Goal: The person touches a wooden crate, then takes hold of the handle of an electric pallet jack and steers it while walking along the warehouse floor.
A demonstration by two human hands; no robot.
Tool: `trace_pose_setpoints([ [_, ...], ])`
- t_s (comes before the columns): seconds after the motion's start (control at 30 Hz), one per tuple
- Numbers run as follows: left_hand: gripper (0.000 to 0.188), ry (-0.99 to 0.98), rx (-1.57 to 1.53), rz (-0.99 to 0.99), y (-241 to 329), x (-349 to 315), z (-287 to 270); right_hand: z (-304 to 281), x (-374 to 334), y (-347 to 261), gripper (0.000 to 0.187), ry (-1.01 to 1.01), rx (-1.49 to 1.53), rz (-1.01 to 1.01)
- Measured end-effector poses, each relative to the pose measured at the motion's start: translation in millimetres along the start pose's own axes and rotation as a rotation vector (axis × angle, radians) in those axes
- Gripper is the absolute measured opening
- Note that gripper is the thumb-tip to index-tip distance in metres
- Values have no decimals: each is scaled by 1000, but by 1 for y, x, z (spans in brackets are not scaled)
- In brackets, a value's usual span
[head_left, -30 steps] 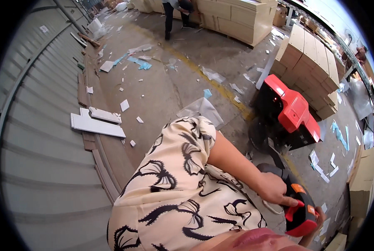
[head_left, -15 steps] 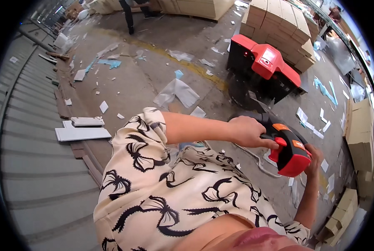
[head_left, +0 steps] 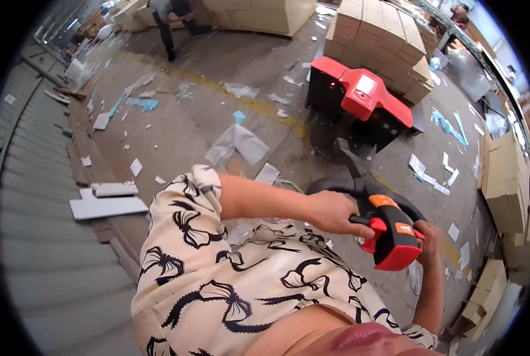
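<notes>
Both my hands are on the control handle [head_left: 389, 228] of an electric pallet truck [head_left: 360, 98]. The handle is black with orange labels and a red end, tilted toward me. My left hand [head_left: 336, 212] is closed round its left grip, with the thumb by a red thumb control [head_left: 374, 232]. My right hand [head_left: 429, 240] grips the right side, its fingers partly hidden by the handle. Beyond the handle stands the truck's red and black body, with a lit display on top. A dark arm joins the handle to it.
Cartons [head_left: 377, 29] are stacked right behind the truck. More cartons [head_left: 505, 184] line the right side. White boards [head_left: 108, 207] lie by the corrugated metal wall [head_left: 45, 237] at left. Paper and plastic scraps [head_left: 238, 142] litter the floor. Another person [head_left: 170, 24] stands at far left.
The handle and both hands have come lower and a little left in the picture, closer to my body. The whole scene has shifted slightly left. My grip looks the same.
</notes>
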State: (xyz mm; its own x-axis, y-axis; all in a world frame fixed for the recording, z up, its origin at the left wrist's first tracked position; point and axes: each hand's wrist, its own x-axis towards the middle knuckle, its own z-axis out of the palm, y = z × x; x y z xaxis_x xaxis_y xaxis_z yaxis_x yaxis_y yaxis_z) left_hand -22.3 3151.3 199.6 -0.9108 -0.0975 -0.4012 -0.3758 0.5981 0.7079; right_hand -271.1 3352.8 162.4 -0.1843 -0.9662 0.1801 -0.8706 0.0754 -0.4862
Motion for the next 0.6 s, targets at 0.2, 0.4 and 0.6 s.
trace_pose_setpoints([
  [0.2, 68, -91, 20, 10, -5, 1, -13, -5, 6, -7, 55, -65, -3, 45],
  [0.4, 66, -98, -7, -24, -14, -7, -28, -20, 33, -24, 32, -465, 271, 245],
  [0.6, 64, -147, 23, -118, -21, -6, -23, -19, 37, -34, 35, -633, 284, 259],
])
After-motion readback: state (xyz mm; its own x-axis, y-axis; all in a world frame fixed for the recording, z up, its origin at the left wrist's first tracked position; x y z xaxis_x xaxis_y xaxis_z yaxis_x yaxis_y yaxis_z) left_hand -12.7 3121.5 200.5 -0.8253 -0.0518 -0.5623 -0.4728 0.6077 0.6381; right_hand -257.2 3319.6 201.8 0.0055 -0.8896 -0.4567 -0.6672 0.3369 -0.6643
